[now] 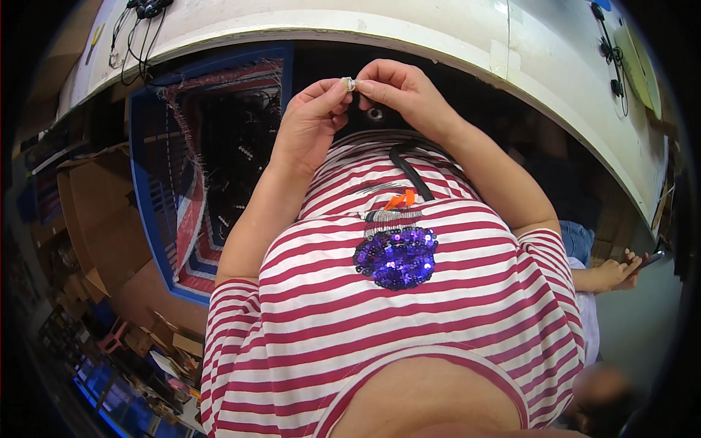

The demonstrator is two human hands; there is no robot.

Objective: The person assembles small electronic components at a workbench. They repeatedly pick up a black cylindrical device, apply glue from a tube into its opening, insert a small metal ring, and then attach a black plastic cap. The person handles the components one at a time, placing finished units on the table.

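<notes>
Pinching a tiny silvery piece (350, 83) between the fingertips of both hands, we hold it up in front of our striped shirt (409, 306), just below the curved edge of the white table (453, 44). Our left hand (310, 120) grips it from one side with thumb and forefinger closed on it, and our right hand (405, 91) meets it from the other side in the same tight pinch; the piece is too small for us to tell what it is. We judge that we are in the middle of a fine fitting or twisting step, with the piece not yet set down anywhere. The next move, as we see it, calls for steady fingertips and small, careful pressure, since so small a part could slip and drop into our lap. A blue basket (150, 212) lined with woven cloth stands to our left, and black cables (139, 29) lie on the table's far corner.
</notes>
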